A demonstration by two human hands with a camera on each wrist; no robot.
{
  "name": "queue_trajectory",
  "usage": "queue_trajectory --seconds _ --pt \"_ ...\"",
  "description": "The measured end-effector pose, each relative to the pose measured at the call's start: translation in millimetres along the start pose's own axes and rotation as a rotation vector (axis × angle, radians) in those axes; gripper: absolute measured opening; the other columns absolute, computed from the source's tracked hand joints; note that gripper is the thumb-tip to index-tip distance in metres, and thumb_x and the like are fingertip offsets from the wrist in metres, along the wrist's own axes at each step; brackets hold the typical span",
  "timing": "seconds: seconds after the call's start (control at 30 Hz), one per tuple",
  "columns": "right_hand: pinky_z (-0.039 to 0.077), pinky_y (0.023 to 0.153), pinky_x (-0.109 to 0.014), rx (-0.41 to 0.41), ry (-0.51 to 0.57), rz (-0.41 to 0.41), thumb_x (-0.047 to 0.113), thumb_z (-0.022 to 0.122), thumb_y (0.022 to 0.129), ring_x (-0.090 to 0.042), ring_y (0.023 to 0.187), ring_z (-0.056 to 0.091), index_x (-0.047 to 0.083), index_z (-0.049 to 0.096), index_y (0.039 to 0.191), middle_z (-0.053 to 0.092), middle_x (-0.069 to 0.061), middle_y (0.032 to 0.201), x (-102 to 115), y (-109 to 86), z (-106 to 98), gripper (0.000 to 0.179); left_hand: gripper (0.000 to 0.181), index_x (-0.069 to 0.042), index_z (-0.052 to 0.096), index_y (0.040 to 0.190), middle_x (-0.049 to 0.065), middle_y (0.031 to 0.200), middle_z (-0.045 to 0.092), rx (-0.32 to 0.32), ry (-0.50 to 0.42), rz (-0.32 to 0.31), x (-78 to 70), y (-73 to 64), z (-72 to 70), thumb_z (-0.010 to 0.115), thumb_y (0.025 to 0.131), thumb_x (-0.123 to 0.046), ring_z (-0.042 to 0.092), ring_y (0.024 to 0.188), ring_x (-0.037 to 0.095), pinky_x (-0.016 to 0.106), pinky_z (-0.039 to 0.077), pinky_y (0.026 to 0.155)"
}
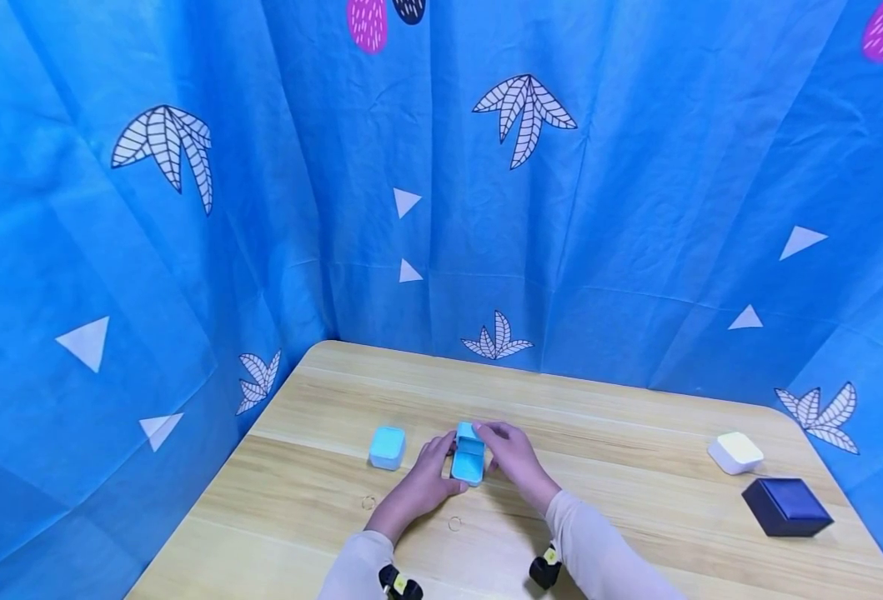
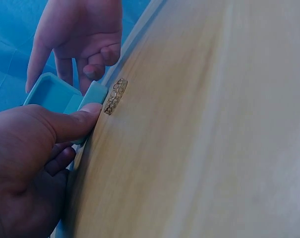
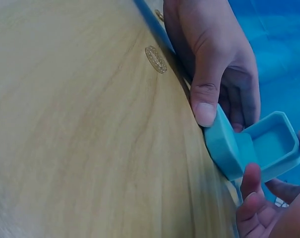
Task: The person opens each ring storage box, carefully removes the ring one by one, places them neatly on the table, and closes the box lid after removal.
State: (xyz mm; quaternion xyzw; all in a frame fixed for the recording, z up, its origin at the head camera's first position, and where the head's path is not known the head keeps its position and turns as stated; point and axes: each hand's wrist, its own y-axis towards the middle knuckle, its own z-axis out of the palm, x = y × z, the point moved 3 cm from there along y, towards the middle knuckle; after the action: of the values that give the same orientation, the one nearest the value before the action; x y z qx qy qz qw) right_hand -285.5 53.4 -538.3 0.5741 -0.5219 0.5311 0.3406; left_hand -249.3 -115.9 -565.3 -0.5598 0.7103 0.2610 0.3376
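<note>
A light-blue ring box [image 1: 469,467] stands on the table with its lid raised; its inside looks bare in the right wrist view. My left hand [image 1: 428,479] grips the lower half, with the thumb pressed on the near side. At the lid, my right hand [image 1: 518,462] holds the edge between its fingers, partly hidden in the head view. A gold openwork ring [image 1: 454,523] lies on the wood just in front of the box. Another gold ring [image 1: 368,502] rests to the left of my left forearm.
Left of my hands sits a shut light-blue box [image 1: 387,447]. Far right on the wooden table [image 1: 599,408] are a white box with a cream top [image 1: 736,452] and a dark blue box [image 1: 788,506]. A blue patterned curtain [image 1: 501,250] hangs along the table's back and left.
</note>
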Motion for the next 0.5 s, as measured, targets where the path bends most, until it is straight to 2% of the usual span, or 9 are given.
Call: queue_trajectory --seconds 0.17,0.33,0.5 --pt "0.041 0.046 -0.026 0.006 0.014 0.021 0.055 0.054 0.091 -0.023 0.063 0.058 0.008 0.057 0.129 0.063 -0.01 0.109 -2.4 -1.3 0.8 0.06 0.088 -0.008 0.022 0.152 0.008 0.142 0.04 0.004 0.001 -0.009 0.1 0.1 0.2 0.074 0.083 -0.025 0.032 0.135 0.029 0.049 0.03 0.111" --pt "0.045 0.051 -0.028 0.015 0.054 0.028 0.051 0.055 0.092 -0.022 0.063 0.055 0.006 0.057 0.128 0.063 -0.012 0.106 -0.5 -3.7 2.5 0.058 0.087 -0.009 0.022 0.152 0.008 0.144 0.039 0.005 -0.003 -0.015 -0.1 0.1 -0.1 0.074 0.083 -0.024 0.03 0.136 0.028 0.049 0.029 0.112" --pt "0.045 0.051 -0.026 -0.008 0.062 0.023 0.056 0.058 0.088 -0.018 0.061 0.053 0.007 0.058 0.126 0.062 -0.01 0.1 -7.8 -0.3 4.2 0.062 0.087 -0.01 0.021 0.152 0.008 0.147 0.036 0.003 0.004 -0.021 -0.1 -0.2 0.1 0.073 0.084 -0.025 0.028 0.138 0.028 0.048 0.028 0.113"
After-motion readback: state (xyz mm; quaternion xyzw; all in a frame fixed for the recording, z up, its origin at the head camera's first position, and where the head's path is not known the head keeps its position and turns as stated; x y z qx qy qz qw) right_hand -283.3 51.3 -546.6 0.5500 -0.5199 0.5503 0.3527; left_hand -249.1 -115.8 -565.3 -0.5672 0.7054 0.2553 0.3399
